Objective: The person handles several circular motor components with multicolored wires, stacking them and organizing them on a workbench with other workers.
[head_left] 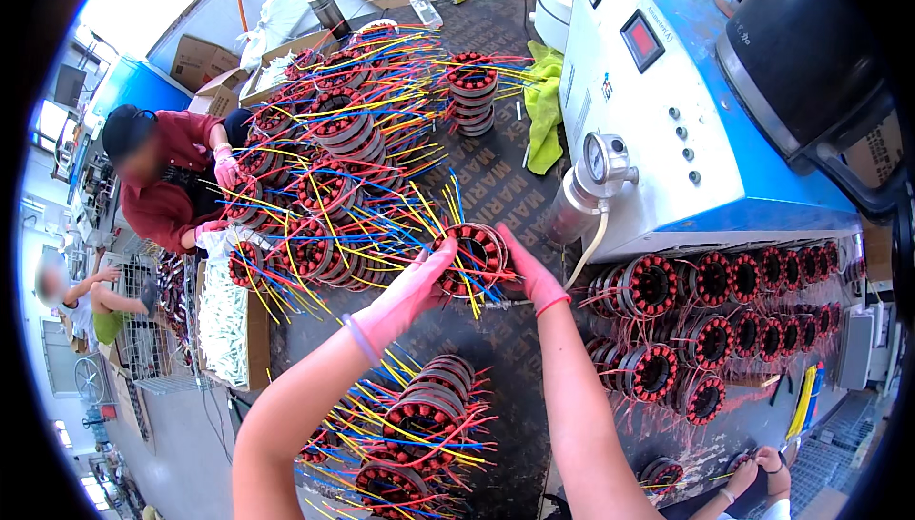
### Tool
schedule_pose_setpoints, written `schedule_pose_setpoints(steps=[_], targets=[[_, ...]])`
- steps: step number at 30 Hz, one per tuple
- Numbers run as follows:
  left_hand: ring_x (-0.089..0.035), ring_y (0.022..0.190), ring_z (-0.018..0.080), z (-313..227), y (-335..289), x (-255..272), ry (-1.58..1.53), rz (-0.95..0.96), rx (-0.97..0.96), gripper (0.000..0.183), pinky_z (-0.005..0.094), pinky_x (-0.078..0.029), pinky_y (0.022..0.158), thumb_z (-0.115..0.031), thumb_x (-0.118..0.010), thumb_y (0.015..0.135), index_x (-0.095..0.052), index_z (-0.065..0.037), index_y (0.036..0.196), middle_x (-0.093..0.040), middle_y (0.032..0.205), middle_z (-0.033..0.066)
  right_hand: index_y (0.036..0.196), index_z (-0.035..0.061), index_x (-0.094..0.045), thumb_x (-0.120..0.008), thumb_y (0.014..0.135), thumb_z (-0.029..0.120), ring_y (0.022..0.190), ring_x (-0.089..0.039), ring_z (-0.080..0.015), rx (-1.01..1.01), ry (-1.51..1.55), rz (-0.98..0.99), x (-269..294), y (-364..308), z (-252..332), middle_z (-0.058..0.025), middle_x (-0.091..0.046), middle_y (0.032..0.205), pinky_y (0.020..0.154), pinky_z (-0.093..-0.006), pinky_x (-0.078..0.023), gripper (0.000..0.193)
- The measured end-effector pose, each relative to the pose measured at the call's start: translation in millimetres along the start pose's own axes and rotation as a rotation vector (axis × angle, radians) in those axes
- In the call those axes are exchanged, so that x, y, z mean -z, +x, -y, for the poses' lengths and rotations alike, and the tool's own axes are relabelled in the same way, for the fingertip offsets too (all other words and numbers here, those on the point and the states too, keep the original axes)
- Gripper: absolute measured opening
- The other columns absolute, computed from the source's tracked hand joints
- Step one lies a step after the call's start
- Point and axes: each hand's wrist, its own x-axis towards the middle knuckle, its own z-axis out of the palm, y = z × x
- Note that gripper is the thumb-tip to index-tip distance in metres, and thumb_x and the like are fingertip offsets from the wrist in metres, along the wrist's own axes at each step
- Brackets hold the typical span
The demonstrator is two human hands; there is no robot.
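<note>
My left hand (412, 293), in a pink glove, grips the left side of a ring-shaped motor stator (479, 242). My right hand (530, 270), gloved too, has its fingers along the stator's right side. Red coils line the ring, and blue, yellow and red wires trail from it. Left of my hands, stacks of similar stators (329, 186) stand with their wires spread out. Nearer to me, below my left wrist, are more stacked stators (424, 425) with coloured leads.
A blue and white machine (658, 91) with a pressure gauge (600, 160) stands at the right. Rows of stators (653, 372) lie below it. A green cloth (543, 110) hangs beside the machine. At the left, a co-worker in a red top (172, 177) handles stators near a box of white tubes (224, 329).
</note>
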Motion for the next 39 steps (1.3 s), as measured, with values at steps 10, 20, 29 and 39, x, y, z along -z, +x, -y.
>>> schedule_pose_setpoints(steps=[10, 20, 29, 39], targets=[[-0.056, 0.108, 0.0092, -71.8, 37.8, -26.4, 0.349, 0.387, 0.122, 0.055, 0.0257, -0.043, 0.096, -0.030, -0.067, 0.089, -0.048, -0.003, 0.133, -0.060, 0.120, 0.0018, 0.133, 0.0172, -0.049, -0.038, 0.097, 0.050, 0.114, -0.058, -0.0176, 0.383, 0.513, -0.310, -20.0, -6.2, -62.5, -0.0016, -0.058, 0.127, 0.092, -0.0376, -0.050, 0.050], [-0.058, 0.102, 0.0098, -111.2, 28.4, -26.5, 0.749, 0.323, -0.058, 0.057, 0.0249, -0.045, 0.090, -0.025, -0.074, 0.081, -0.054, 0.003, 0.126, -0.063, 0.115, 0.0048, 0.132, 0.0192, -0.050, -0.032, 0.092, 0.066, 0.120, -0.051, -0.0226, 0.261, 0.964, -0.258, -70.8, -10.3, -40.0, -0.0023, -0.053, 0.133, 0.098, -0.0420, -0.045, 0.064], [-0.056, 0.108, 0.0283, -75.0, -22.8, -68.4, 1.770, -0.253, -1.061, 0.042, 0.0423, -0.045, 0.095, -0.027, -0.069, 0.077, -0.058, -0.009, 0.114, -0.056, 0.116, 0.0084, 0.132, 0.0154, -0.052, -0.027, 0.085, 0.080, 0.114, -0.056, -0.0242, 0.403, 0.942, -0.001, -30.7, 72.5, -12.2, -0.0070, -0.057, 0.128, 0.096, -0.0402, -0.045, 0.084], [-0.048, 0.123, 0.0325, -77.2, 24.9, -16.3, 1.715, -0.275, -1.236, 0.048, 0.0425, -0.042, 0.103, -0.010, -0.067, 0.077, -0.053, -0.007, 0.123, -0.050, 0.126, 0.0119, 0.142, 0.0123, -0.037, -0.037, 0.084, 0.077, 0.130, -0.040, -0.0203, 0.505, 0.875, 0.171, -46.4, 97.1, -4.8, -0.0051, -0.043, 0.142, 0.110, -0.0374, -0.032, 0.087]])
